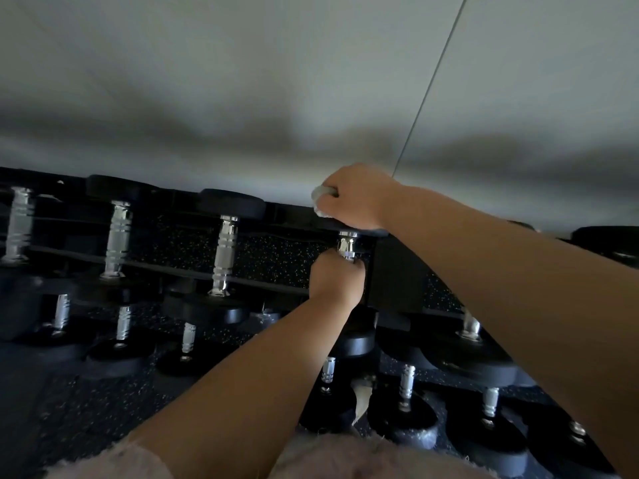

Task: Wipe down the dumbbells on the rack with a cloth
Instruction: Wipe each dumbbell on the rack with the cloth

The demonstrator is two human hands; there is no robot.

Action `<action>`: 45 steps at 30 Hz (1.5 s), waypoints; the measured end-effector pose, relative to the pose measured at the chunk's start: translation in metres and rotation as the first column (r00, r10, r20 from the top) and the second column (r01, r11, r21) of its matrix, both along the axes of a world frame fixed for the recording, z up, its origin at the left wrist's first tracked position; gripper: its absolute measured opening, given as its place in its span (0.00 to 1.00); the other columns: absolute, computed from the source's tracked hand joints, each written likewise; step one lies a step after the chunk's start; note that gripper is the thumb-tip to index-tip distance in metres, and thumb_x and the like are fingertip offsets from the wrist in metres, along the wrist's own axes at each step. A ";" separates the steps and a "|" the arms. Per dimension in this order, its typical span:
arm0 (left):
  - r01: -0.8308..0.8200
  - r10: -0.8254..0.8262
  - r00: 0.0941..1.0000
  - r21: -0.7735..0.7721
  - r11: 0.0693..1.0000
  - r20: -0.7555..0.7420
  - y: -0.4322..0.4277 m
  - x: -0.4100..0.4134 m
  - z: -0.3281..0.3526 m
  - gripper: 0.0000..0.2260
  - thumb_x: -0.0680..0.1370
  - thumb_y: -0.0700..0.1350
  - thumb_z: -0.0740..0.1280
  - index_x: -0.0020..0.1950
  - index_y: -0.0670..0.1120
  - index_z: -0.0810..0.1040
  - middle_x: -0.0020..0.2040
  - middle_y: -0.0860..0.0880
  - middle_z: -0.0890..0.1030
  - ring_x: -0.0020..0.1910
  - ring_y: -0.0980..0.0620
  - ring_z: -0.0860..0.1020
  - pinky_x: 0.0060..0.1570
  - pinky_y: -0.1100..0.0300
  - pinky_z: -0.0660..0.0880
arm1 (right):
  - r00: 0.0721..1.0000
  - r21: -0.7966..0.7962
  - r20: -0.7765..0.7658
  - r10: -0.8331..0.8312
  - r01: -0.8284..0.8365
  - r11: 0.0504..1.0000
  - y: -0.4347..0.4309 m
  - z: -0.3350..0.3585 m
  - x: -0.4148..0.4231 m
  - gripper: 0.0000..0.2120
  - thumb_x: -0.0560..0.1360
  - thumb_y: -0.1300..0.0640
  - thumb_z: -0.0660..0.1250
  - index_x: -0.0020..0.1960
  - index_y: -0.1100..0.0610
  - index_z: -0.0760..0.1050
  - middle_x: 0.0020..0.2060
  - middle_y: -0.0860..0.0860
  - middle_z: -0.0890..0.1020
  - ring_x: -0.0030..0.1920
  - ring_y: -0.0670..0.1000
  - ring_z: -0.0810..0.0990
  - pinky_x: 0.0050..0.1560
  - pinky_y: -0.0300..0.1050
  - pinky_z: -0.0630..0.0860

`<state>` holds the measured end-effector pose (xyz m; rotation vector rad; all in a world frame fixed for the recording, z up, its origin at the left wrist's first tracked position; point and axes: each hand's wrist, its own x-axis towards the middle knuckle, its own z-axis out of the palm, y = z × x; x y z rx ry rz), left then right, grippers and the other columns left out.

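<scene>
Several black dumbbells with chrome handles lie in rows on a dark rack (397, 278). My left hand (335, 278) grips the chrome handle of one top-row dumbbell (347, 243) from the near side. My right hand (356, 198) holds a pale cloth (320, 198) bunched in its fingers and presses it on the far black head of that same dumbbell. Most of that head is hidden under the hand. To the left, other top-row dumbbells (224, 250) lie untouched.
A pale wall (311, 81) rises right behind the rack. Lower tiers hold smaller dumbbells (406, 382) in front of me. Speckled black rubber flooring (86, 409) shows at lower left. Frayed pale fabric of my clothing (345, 458) fills the bottom edge.
</scene>
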<state>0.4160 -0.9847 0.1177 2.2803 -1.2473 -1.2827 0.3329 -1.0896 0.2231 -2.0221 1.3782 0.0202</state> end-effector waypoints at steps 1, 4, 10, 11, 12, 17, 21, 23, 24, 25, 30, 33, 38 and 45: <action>-0.014 0.014 1.000 0.006 1.000 -0.009 0.000 0.000 -0.002 0.06 0.76 0.44 0.66 0.40 0.45 0.74 0.37 0.46 0.79 0.35 0.42 0.80 0.31 0.58 0.69 | 0.999 0.030 -0.014 0.050 -0.050 0.998 -0.005 0.003 0.007 0.18 0.74 0.48 0.57 0.41 0.62 0.77 0.31 0.54 0.75 0.31 0.52 0.70 0.34 0.45 0.68; -0.032 0.033 0.999 0.027 0.999 -0.038 0.000 -0.001 -0.003 0.07 0.76 0.44 0.67 0.39 0.47 0.71 0.34 0.48 0.76 0.32 0.45 0.76 0.31 0.59 0.68 | 0.990 0.191 0.015 0.139 -0.139 0.972 -0.024 0.006 0.023 0.12 0.74 0.53 0.61 0.35 0.59 0.71 0.31 0.52 0.68 0.30 0.50 0.62 0.35 0.44 0.62; -0.061 0.060 0.997 -0.009 0.998 -0.047 0.000 -0.002 -0.002 0.08 0.78 0.45 0.67 0.40 0.46 0.73 0.35 0.48 0.78 0.31 0.49 0.76 0.30 0.59 0.69 | 0.982 0.426 0.115 -0.149 0.087 0.900 -0.049 -0.040 -0.017 0.14 0.78 0.44 0.63 0.53 0.48 0.86 0.49 0.55 0.86 0.43 0.53 0.81 0.38 0.40 0.76; -0.062 0.062 0.997 -0.009 0.998 -0.050 0.000 -0.002 -0.004 0.08 0.78 0.45 0.67 0.40 0.46 0.73 0.35 0.48 0.78 0.31 0.49 0.76 0.30 0.60 0.69 | 0.980 0.417 0.124 -0.158 0.093 0.904 -0.049 -0.044 -0.024 0.13 0.79 0.48 0.63 0.55 0.48 0.85 0.51 0.58 0.86 0.42 0.53 0.78 0.36 0.40 0.74; -0.071 0.071 0.996 -0.008 0.997 -0.061 0.000 -0.001 -0.004 0.09 0.79 0.46 0.67 0.40 0.46 0.74 0.35 0.48 0.78 0.30 0.49 0.76 0.30 0.60 0.69 | 0.978 0.417 0.123 -0.165 0.100 0.903 -0.048 -0.046 -0.029 0.12 0.80 0.52 0.63 0.56 0.48 0.85 0.52 0.60 0.85 0.42 0.53 0.77 0.37 0.41 0.72; -0.091 0.089 0.991 -0.017 0.996 -0.099 0.000 -0.001 -0.005 0.11 0.81 0.50 0.69 0.42 0.46 0.76 0.35 0.49 0.80 0.31 0.49 0.78 0.31 0.60 0.71 | 0.997 0.366 -0.062 -0.050 0.070 0.928 -0.049 -0.038 -0.058 0.12 0.82 0.57 0.62 0.53 0.48 0.85 0.35 0.57 0.85 0.32 0.51 0.80 0.39 0.43 0.75; -0.097 0.095 0.990 -0.016 0.995 -0.101 -0.001 -0.002 -0.004 0.10 0.80 0.46 0.68 0.40 0.46 0.74 0.33 0.49 0.78 0.29 0.50 0.76 0.29 0.60 0.70 | 0.987 0.386 -0.067 -0.143 0.158 0.909 -0.048 -0.047 -0.050 0.12 0.82 0.60 0.62 0.53 0.51 0.84 0.39 0.49 0.84 0.29 0.46 0.78 0.26 0.39 0.73; -0.091 0.090 0.992 -0.007 0.996 -0.088 -0.002 -0.003 -0.002 0.09 0.79 0.45 0.67 0.40 0.45 0.73 0.32 0.49 0.77 0.28 0.50 0.74 0.28 0.60 0.68 | 0.978 0.412 -0.034 -0.207 0.203 0.889 -0.044 -0.061 -0.051 0.13 0.81 0.62 0.61 0.55 0.56 0.84 0.48 0.50 0.85 0.34 0.47 0.79 0.24 0.36 0.71; -0.084 0.083 0.993 -0.003 0.997 -0.079 -0.002 -0.002 -0.002 0.09 0.78 0.44 0.67 0.39 0.45 0.73 0.32 0.49 0.76 0.28 0.50 0.73 0.28 0.60 0.67 | 0.964 0.412 -0.027 -0.265 0.252 0.876 -0.040 -0.070 -0.054 0.13 0.81 0.62 0.61 0.57 0.58 0.84 0.52 0.52 0.85 0.36 0.48 0.79 0.23 0.35 0.71; -0.081 0.081 0.994 0.000 0.997 -0.076 -0.002 -0.002 -0.001 0.09 0.78 0.44 0.67 0.39 0.45 0.72 0.32 0.49 0.76 0.28 0.50 0.73 0.28 0.61 0.66 | 0.935 0.405 -0.016 -0.353 0.329 0.853 -0.032 -0.075 -0.058 0.13 0.80 0.61 0.61 0.59 0.60 0.83 0.53 0.53 0.85 0.36 0.48 0.79 0.24 0.34 0.72; -0.070 0.070 0.996 -0.003 0.998 -0.056 -0.001 -0.001 0.000 0.08 0.78 0.42 0.67 0.40 0.45 0.73 0.32 0.49 0.75 0.28 0.51 0.72 0.28 0.60 0.66 | 0.471 0.465 0.231 -0.852 0.716 0.522 0.047 -0.056 -0.058 0.13 0.83 0.60 0.55 0.57 0.58 0.79 0.32 0.50 0.80 0.30 0.48 0.80 0.25 0.37 0.73; 0.012 -0.013 1.000 -0.056 0.998 -0.017 -0.001 0.000 0.003 0.06 0.79 0.45 0.68 0.47 0.43 0.80 0.39 0.48 0.80 0.36 0.49 0.78 0.37 0.59 0.73 | 0.192 0.598 0.333 -0.923 0.714 0.364 0.091 -0.039 -0.028 0.10 0.86 0.54 0.56 0.56 0.52 0.76 0.38 0.46 0.84 0.36 0.42 0.84 0.34 0.40 0.81; 0.037 -0.036 0.999 -0.083 0.996 0.016 0.001 0.002 0.003 0.07 0.81 0.39 0.66 0.55 0.38 0.81 0.45 0.45 0.81 0.43 0.44 0.79 0.48 0.54 0.78 | 0.280 0.408 0.382 -0.881 0.804 0.433 0.090 -0.043 -0.007 0.09 0.85 0.49 0.58 0.61 0.52 0.69 0.50 0.49 0.80 0.46 0.45 0.80 0.44 0.37 0.78; 0.076 -0.074 0.997 -0.044 0.996 0.035 -0.003 -0.001 -0.003 0.11 0.79 0.42 0.65 0.36 0.45 0.73 0.31 0.49 0.77 0.28 0.51 0.74 0.25 0.63 0.65 | 0.401 0.280 0.386 -0.831 0.807 0.520 0.097 -0.051 -0.029 0.11 0.85 0.47 0.60 0.60 0.53 0.75 0.49 0.49 0.81 0.49 0.46 0.81 0.43 0.34 0.75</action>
